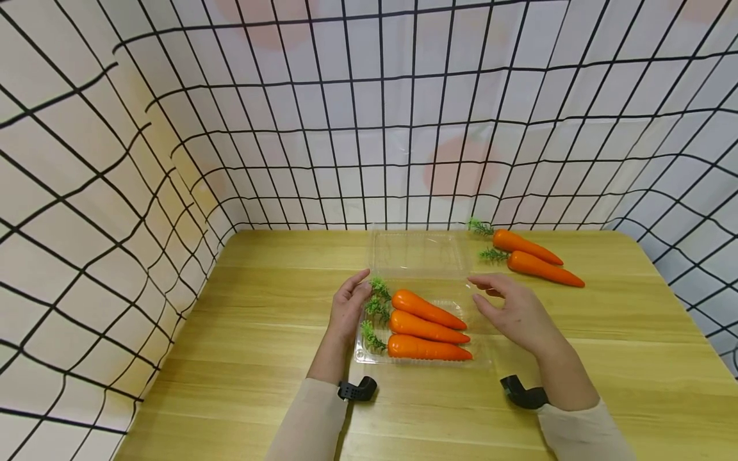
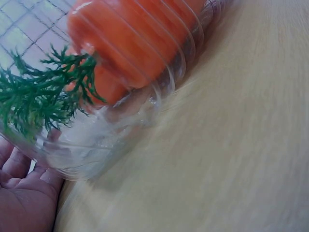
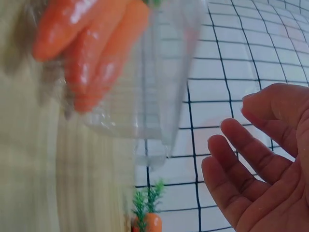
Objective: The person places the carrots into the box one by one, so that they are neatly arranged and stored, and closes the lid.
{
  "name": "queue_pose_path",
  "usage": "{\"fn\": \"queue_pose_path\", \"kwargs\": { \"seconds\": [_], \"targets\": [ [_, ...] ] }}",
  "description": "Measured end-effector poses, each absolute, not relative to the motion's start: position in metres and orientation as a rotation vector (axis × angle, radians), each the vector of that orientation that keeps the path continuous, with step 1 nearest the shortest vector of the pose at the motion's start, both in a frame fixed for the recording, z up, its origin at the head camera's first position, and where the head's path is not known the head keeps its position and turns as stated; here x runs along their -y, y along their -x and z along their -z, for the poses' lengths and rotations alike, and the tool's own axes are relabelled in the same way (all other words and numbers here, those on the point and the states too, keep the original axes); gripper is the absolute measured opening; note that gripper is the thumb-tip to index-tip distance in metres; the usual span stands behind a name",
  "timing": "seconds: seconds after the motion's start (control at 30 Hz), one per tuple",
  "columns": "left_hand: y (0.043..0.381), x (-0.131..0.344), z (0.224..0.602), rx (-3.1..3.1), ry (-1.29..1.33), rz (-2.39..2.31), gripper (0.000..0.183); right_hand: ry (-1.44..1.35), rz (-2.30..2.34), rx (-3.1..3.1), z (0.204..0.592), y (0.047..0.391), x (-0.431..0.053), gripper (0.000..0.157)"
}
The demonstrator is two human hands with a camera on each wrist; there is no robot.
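Note:
A clear plastic clamshell box (image 1: 360,356) lies on the wooden table with its lid (image 1: 418,251) folded back, away from me. Inside it are three carrots (image 1: 429,347), side by side, green tops to the left and tips to the right. My left hand (image 1: 344,310) rests along the box's left end, beside the green tops (image 1: 377,308); in the left wrist view its fingers (image 2: 19,164) lie loosely against the clear wall. To the right of the box, my right hand (image 1: 516,312) hovers with fingers relaxed and apart, nothing in its grasp.
Two more carrots (image 1: 544,267) with green tops lie on the table (image 1: 259,320) at the back right, beyond my right hand. A black-gridded white cloth (image 1: 323,147) encloses the table's back and sides. Each wrist wears a black camera mount (image 1: 359,389).

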State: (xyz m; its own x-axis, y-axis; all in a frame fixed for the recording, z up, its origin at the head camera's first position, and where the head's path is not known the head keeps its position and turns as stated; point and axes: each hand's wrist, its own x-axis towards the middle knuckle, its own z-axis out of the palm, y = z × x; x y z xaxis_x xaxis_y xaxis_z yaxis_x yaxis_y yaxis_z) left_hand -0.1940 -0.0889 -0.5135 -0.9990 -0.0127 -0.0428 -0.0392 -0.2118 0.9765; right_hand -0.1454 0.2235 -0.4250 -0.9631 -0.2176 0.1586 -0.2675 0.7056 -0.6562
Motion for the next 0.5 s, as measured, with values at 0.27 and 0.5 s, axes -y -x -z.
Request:
{"fn": "queue_pose_path", "kwargs": {
  "seconds": [0.27,0.5],
  "targets": [
    [0.194,0.089,0.513,-1.971,0.057,-2.425,0.044,-0.331,-1.125,2.821,0.421,0.147,-0.236,0.036],
    [0.194,0.089,0.513,-1.962,0.050,-2.426,0.044,-0.308,-1.123,2.768,0.420,0.148,-0.244,0.036]
  ]
}}
